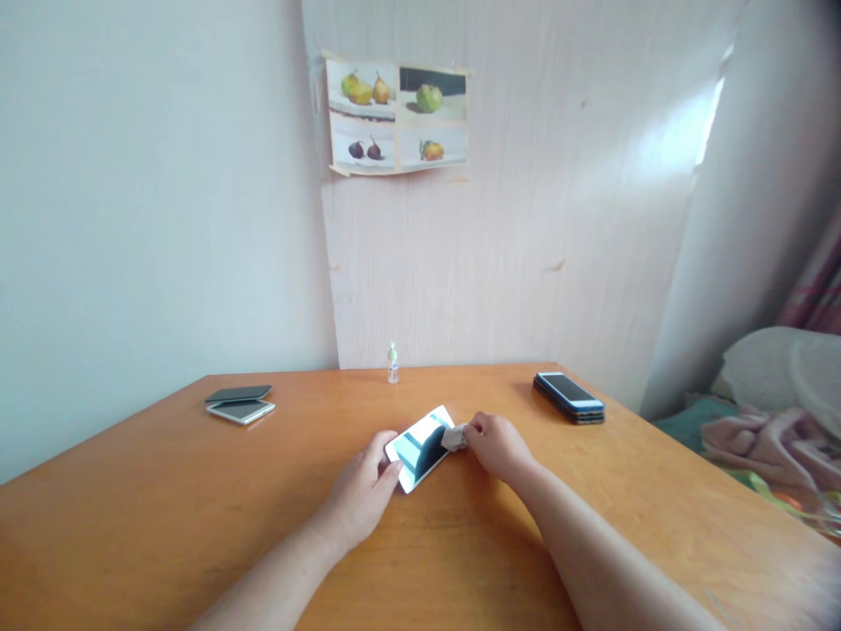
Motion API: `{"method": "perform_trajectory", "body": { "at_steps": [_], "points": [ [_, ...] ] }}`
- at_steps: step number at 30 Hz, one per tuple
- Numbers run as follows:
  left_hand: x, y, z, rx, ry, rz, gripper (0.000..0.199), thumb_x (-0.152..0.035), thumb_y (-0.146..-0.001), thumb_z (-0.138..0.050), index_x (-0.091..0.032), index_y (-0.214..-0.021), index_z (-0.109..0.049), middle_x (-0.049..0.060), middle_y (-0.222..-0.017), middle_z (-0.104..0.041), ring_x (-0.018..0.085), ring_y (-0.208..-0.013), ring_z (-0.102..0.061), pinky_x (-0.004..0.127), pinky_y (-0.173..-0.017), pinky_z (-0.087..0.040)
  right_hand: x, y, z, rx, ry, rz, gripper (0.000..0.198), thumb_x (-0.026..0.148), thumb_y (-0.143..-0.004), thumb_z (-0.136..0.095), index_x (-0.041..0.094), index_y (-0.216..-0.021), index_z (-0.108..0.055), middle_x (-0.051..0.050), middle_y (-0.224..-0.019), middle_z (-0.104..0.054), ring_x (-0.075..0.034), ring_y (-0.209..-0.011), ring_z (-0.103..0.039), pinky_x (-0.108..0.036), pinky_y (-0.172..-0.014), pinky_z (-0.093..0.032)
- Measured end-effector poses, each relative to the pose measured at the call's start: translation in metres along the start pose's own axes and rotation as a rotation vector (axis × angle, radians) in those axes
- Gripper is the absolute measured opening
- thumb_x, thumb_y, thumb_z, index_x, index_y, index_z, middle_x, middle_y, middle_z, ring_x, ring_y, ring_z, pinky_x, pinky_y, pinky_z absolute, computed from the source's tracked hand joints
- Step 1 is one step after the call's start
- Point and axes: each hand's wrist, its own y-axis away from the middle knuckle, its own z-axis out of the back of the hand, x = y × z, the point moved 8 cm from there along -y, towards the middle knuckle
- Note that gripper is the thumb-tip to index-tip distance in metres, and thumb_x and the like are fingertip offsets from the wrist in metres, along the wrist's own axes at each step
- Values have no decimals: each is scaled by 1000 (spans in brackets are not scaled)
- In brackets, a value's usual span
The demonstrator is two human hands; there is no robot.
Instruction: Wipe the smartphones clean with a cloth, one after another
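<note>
A white smartphone (415, 456) is held tilted above the wooden table, its glossy screen reflecting light and a dark shape. My left hand (365, 491) grips the phone's lower left end, with the thumb over the front edge. My right hand (494, 443) is closed on a small greyish-white cloth (455, 437), pinched between thumb and fingers. The cloth is at the right edge of the phone and seems to touch it. Whether it is fabric or tissue, I cannot tell for sure.
A small clear spray bottle (392, 366) with a pale green top stands at the table's back. On the left lie a dark phone (237, 393) and a white phone (240, 411). Several phones are stacked (570, 396) at right. Bedding (775, 438) lies beyond the right edge.
</note>
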Motion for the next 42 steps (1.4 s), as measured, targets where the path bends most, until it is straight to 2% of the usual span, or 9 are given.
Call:
{"method": "perform_trajectory", "body": {
  "at_steps": [8, 13, 21, 26, 30, 32, 34, 37, 42],
  "points": [
    [14, -3, 1, -39, -131, 6, 29, -29, -88, -53, -21, -116, -57, 5, -105, -67, 22, -99, -61, 34, -87, -45, -11, -11, -7, -57, -246, -43, 22, 31, -82, -53, 18, -67, -62, -2, -63, -64, -13, -61, -56, -22, -53, -33],
    [9, -3, 1, -37, -233, -30, 23, -26, -88, -53, -21, -109, -60, 6, -106, -66, 23, -104, -58, 34, -91, -42, -19, -14, -8, -91, -404, -99, 21, 32, -82, -53, 18, -70, -62, -3, -67, -68, -14, -59, -61, -21, -52, -39],
    [-3, 0, -1, -12, -377, -66, 24, -34, -88, -55, -21, -106, -65, 7, -104, -63, 25, -103, -57, 35, -90, -42, -5, -5, -9, -84, -549, -76, 22, 35, -82, -52, 18, -76, -63, -5, -72, -71, -16, -64, -65, -23, -55, -45],
    [-8, 4, -2, 0, -379, -74, 45, -54, -83, -61, -23, -115, -61, 8, -109, -63, 27, -106, -57, 36, -89, -42, 12, 4, -4, -161, -526, 47, 28, 42, -84, -51, 19, -75, -64, -2, -70, -68, -16, -68, -62, -25, -63, -44],
    [-11, 6, -4, 23, -417, -82, 64, -56, -72, -72, -23, -125, -56, 9, -116, -62, 29, -110, -55, 37, -91, -42, 26, 10, -13, -56, -401, 146, 24, 38, -84, -53, 20, -72, -63, -1, -67, -67, -16, -66, -60, -25, -61, -40],
    [-11, 6, -5, 23, -435, -74, 65, -53, -71, -73, -22, -125, -55, 9, -116, -62, 30, -111, -55, 38, -92, -42, 30, 12, -17, -5, -261, 183, 19, 34, -82, -56, 21, -71, -63, -1, -68, -66, -16, -67, -59, -25, -61, -39],
    [-11, 6, -6, 25, -445, -72, 62, -51, -72, -73, -22, -124, -55, 9, -116, -63, 29, -111, -55, 38, -92, -41, 31, 12, -17, -4, -175, 215, 12, 30, -80, -58, 21, -80, -66, -1, -79, -69, -16, -72, -60, -25, -65, -41],
    [-14, 6, -7, 22, -445, -79, 60, -50, -72, -73, -23, -122, -56, 9, -116, -63, 29, -111, -55, 38, -93, -42, 35, 12, -15, -3, -139, 296, 23, 25, -82, -57, 24, -101, -70, -3, -100, -70, -17, -85, -63, -26, -76, -45],
    [-20, 7, -6, 30, -437, -92, 55, -48, -72, -73, -23, -118, -56, 8, -112, -64, 29, -109, -56, 38, -91, -43, 48, 22, -24, 153, 49, 460, 29, 22, -90, -48, 30, -100, -74, -1, -107, -72, -22, -112, -60, -33, -97, -42]
  ]
}}
